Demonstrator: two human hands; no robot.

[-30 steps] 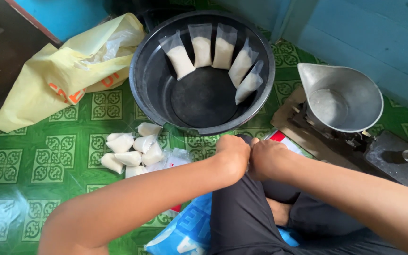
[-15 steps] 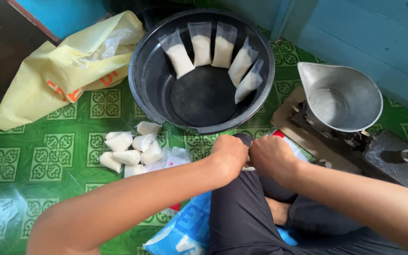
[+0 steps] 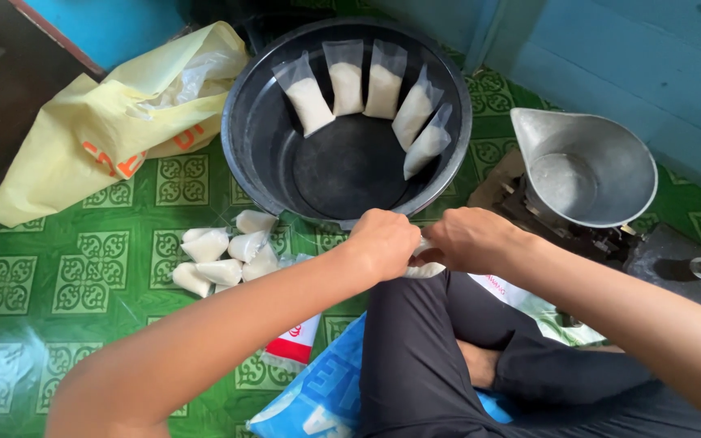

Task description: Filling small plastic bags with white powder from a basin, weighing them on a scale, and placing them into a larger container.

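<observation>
Green patterned floor (image 3: pixel 83 284), blue wall (image 3: pixel 610 57) behind. Left hand (image 3: pixel 383 242) and right hand (image 3: pixel 470 239) pinch one small white packet (image 3: pixel 423 268) near the black basin's (image 3: pixel 257 154) front rim.

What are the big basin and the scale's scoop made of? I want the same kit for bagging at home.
The black basin looks like moulded plastic: a smooth, soft sheen and a rolled rim. The scoop on the scale looks like thin bare metal, probably aluminium or tin, dull grey with scuffs.
</observation>
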